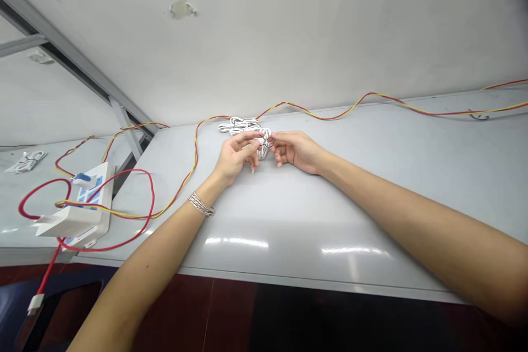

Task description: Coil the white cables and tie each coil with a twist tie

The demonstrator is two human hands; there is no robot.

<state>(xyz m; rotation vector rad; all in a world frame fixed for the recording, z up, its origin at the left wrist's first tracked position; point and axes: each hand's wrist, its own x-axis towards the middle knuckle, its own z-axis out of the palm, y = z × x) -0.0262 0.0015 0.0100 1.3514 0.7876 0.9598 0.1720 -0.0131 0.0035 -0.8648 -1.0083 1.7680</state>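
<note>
At the back of the grey table, my left hand (235,158) and my right hand (300,153) meet around a small coiled white cable (264,149). A thin black twist tie (267,144) crosses the coil, and the thumb and forefinger of each hand pinch it from opposite sides. The remaining fingers of both hands are loosely curled. Just behind, a second bundle of white cable (236,125) lies against the wall edge. My fingers hide part of the front coil.
A twisted red and yellow wire (338,117) runs along the wall. On the left, a white power strip (95,192) holds a white charger (72,222) with a looping red cable (152,192). Another white cable bundle (28,161) lies beyond a metal frame (124,126). The table's front edge (289,281) is close.
</note>
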